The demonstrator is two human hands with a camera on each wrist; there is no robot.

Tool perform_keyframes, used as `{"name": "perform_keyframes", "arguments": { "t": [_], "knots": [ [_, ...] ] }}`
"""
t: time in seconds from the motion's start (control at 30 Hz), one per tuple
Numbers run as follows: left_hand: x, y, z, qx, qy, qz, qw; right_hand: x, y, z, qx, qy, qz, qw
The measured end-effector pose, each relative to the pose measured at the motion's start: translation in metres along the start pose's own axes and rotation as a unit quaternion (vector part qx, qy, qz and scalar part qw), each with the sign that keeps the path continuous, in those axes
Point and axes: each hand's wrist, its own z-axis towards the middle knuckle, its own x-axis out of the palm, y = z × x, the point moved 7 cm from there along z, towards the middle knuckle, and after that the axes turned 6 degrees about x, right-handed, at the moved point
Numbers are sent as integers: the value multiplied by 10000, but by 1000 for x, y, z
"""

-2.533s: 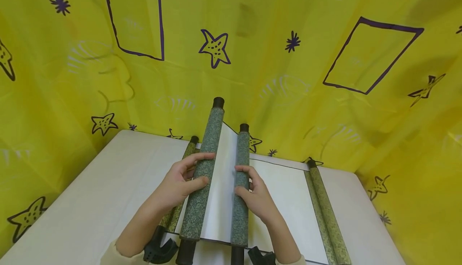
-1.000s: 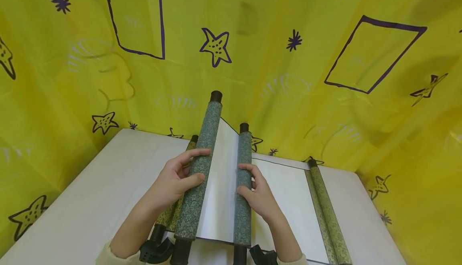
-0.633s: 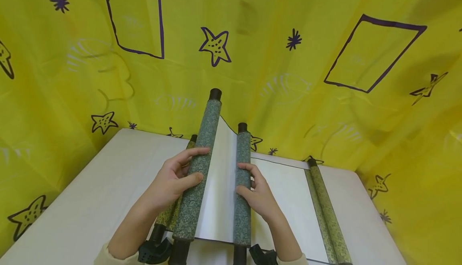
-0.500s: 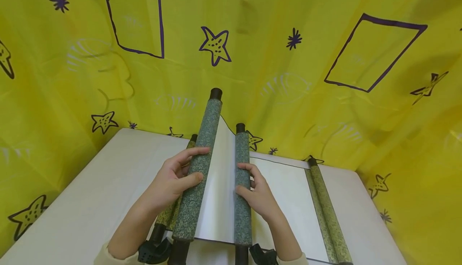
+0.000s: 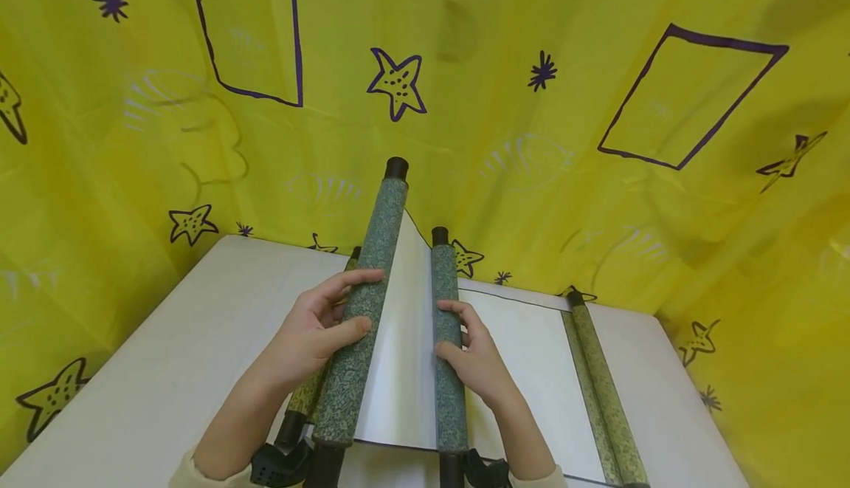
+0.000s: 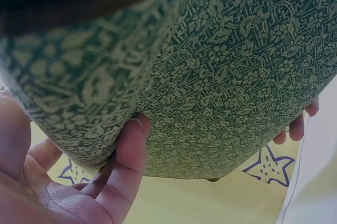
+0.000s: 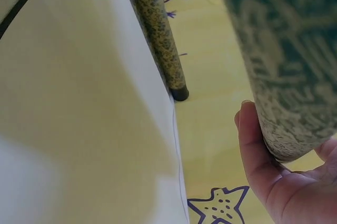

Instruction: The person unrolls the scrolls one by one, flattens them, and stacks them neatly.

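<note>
A green-patterned scroll with dark end knobs is held up, partly unrolled, its white sheet (image 5: 401,355) spanning two rolls. My left hand (image 5: 325,325) grips the thicker left roll (image 5: 364,325), thumb and forefinger across its front. With my right hand (image 5: 471,351) I hold the slimmer right roll (image 5: 450,392) between thumb and fingers. In the left wrist view, the left hand's fingers (image 6: 124,161) curl behind the patterned backing (image 6: 237,77). In the right wrist view, the right hand (image 7: 284,182) cups the roll from outside.
Beneath, a second scroll lies spread on the white table (image 5: 199,325). Its sheet (image 5: 524,355) is white; its yellow-green right roll (image 5: 607,392) lies to the right, its left roll (image 5: 307,396) partly hidden by my left arm. A yellow curtain (image 5: 491,119) with star drawings hangs behind.
My left hand and the left roll have moved slightly left and up, and more white sheet shows between the rolls. The right roll's lower end has swung right. The lower scroll has stayed put.
</note>
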Motion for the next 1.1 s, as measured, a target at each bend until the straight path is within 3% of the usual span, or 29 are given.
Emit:
{"name": "perform_keyframes", "arguments": {
  "t": [0.27,0.57,1.1],
  "knots": [
    [-4,-6,-2,139,-64,74,9999,2,1,0,3,62,5,10000],
    [-7,-9,-3,201,-45,88,9997,7,-2,2,-7,410,21,9992],
    [-17,-16,-7,326,-251,243,9989,9,-3,2,-64,385,-51,9992]
  ]
}}
